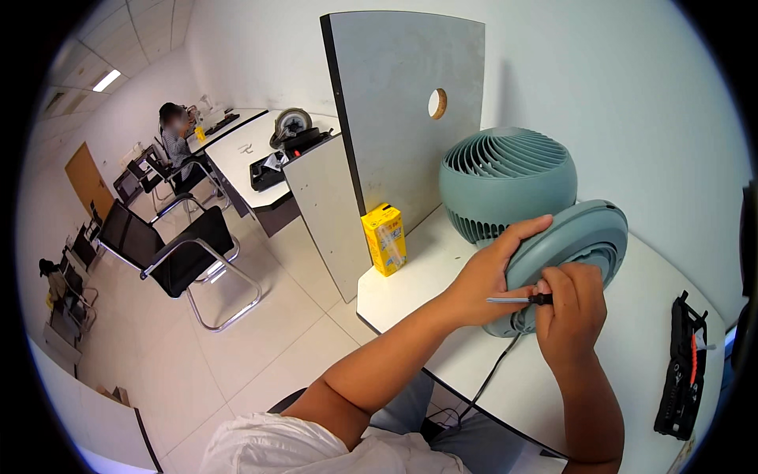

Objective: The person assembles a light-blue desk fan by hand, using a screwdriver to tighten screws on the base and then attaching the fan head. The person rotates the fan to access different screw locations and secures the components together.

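White worktop [442, 276], office: left hand [485, 276] grips fan housing [576, 237]; right hand [572, 312] grips screwdriver [521, 299], best kept square to screw; second fan [505, 182] behind.

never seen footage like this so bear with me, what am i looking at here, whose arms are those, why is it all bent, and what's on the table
This is one picture from a wide fisheye camera worn on a person's head, looking down at their own hands. That lens bends straight edges near the rim. There is no machine: the two forearms coming up from the bottom are the wearer's own.

The left hand grips the rim of a teal round fan part, steadying it on the white table. The right hand holds a small screwdriver, its metal shaft pointing left.

Behind stands the rest of the fan, a teal body with a spiral grille. A yellow drink carton stands near the table's edge, and a black tool kit lies at the right. A grey board with a round hole rises behind the table. Far left, another person sits at a separate desk.
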The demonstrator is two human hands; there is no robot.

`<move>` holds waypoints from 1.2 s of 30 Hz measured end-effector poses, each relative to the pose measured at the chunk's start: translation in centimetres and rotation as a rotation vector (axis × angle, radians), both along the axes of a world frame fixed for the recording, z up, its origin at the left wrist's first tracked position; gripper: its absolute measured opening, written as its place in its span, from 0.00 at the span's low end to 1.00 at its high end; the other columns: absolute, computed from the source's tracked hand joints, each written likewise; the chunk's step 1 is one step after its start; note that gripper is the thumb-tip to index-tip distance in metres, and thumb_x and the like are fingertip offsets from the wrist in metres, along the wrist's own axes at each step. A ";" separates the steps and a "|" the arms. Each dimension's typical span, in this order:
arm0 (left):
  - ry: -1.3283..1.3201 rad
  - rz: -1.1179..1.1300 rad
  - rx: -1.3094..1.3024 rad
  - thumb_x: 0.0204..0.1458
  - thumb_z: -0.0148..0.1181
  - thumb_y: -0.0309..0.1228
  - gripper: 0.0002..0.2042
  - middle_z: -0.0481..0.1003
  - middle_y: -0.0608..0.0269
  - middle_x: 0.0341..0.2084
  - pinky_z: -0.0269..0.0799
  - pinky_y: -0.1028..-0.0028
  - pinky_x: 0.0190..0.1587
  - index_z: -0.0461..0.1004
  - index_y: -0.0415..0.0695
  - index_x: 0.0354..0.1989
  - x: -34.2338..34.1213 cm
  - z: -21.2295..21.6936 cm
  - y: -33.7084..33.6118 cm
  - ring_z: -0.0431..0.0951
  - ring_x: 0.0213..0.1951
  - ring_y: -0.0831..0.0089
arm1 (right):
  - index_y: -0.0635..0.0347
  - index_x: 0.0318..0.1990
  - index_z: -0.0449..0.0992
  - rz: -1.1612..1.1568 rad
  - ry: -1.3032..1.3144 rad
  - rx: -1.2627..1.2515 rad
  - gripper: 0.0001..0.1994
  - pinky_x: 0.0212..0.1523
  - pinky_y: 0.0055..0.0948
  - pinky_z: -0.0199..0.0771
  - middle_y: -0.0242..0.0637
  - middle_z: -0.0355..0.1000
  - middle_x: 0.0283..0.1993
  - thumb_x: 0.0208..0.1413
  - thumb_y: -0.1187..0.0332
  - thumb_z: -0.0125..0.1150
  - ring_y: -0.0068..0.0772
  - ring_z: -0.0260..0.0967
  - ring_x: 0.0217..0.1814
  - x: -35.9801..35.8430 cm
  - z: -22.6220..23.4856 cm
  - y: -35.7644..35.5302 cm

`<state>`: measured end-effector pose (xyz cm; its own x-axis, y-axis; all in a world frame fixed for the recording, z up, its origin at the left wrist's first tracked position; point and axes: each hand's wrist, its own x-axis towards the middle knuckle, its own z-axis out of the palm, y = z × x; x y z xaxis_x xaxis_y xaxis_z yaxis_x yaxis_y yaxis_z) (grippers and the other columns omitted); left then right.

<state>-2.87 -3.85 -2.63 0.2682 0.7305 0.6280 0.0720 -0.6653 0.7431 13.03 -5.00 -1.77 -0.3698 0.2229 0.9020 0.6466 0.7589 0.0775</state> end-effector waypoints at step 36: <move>-0.138 0.142 0.004 0.35 0.67 0.37 0.44 0.64 0.51 0.54 0.59 0.65 0.60 0.52 0.44 0.65 1.4 -0.9 0.2 0.66 0.56 0.62 | 0.57 0.30 0.68 -0.155 -0.225 -0.546 0.06 0.26 0.36 0.65 0.36 0.65 0.21 0.47 0.71 0.60 0.41 0.67 0.25 7.9 4.7 -5.6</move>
